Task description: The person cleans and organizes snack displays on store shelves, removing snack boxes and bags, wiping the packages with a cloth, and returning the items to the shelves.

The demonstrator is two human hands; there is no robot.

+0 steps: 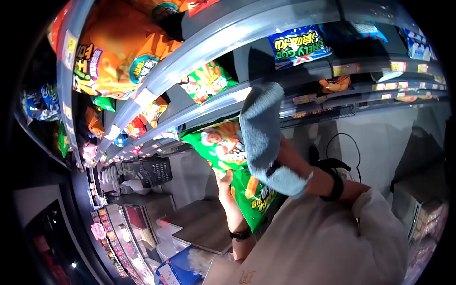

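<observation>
My left hand (225,184) is closed on green snack bags, its thumb lying against the packaging. One green bag (221,145) shows a cartoon figure and reaches up toward the shelf edge; a second green bag (252,194) hangs below it. A blue-grey cloth (261,130) covers my right hand (273,154), whose fingers are hidden. The cloth lies against the right side of the upper bag. Both wrists wear black bands.
Shelves with price tags (237,95) hold a green bag (208,83), a large orange bag (123,52) and a blue bag (299,46). Beyond are a black basket (154,172), a brown tabletop (204,225) and a blue box (183,266). A cable (358,156) lies on the floor.
</observation>
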